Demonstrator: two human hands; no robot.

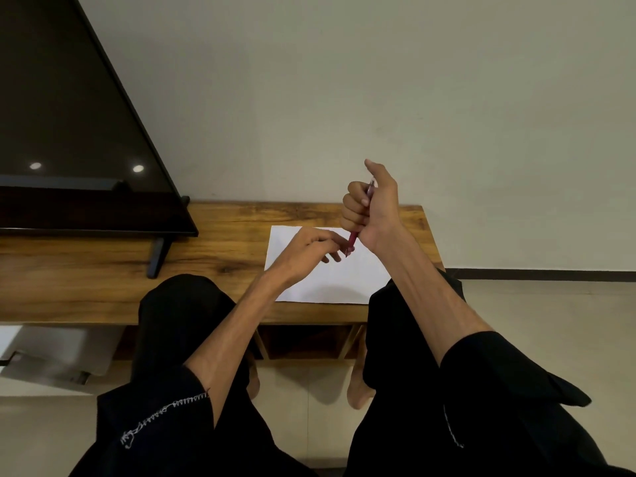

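Pen (352, 239) upright in right hand (374, 208) grip, tip beside left hand (309, 246)

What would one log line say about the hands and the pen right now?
right hand: grips pen | left hand: pinches its lower end | paper: flat on table, under hands

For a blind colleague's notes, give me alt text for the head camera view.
A seated person's right hand grips a red pen above a white sheet of paper on a wooden table, while the left hand pinches the pen's lower end. A dark television stands at the left.
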